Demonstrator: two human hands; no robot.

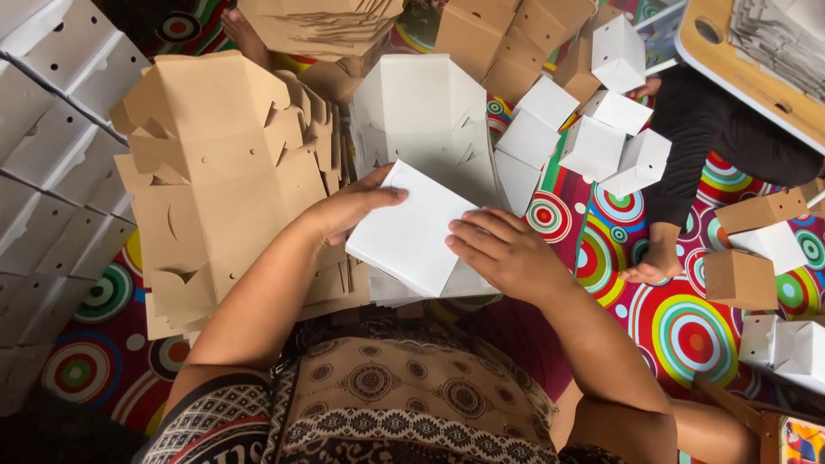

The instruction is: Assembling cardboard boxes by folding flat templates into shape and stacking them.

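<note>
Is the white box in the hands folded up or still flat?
Partly folded: the white box shows a raised panel and creased corner, pressed between left hand and right hand.

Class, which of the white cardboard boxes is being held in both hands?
The partly folded white cardboard box at centre, gripped by left hand and right hand; the others lie untouched.

Circle-patterned floor mat [687, 331] — wooden table [756, 82]

single head-worn view, looks steeply down over the wearer's chest, close on the lap area; patterned floor mat [687, 331] fills 3 to 6 o'clock, cardboard stacks [215, 172] at 10 o'clock.
</note>
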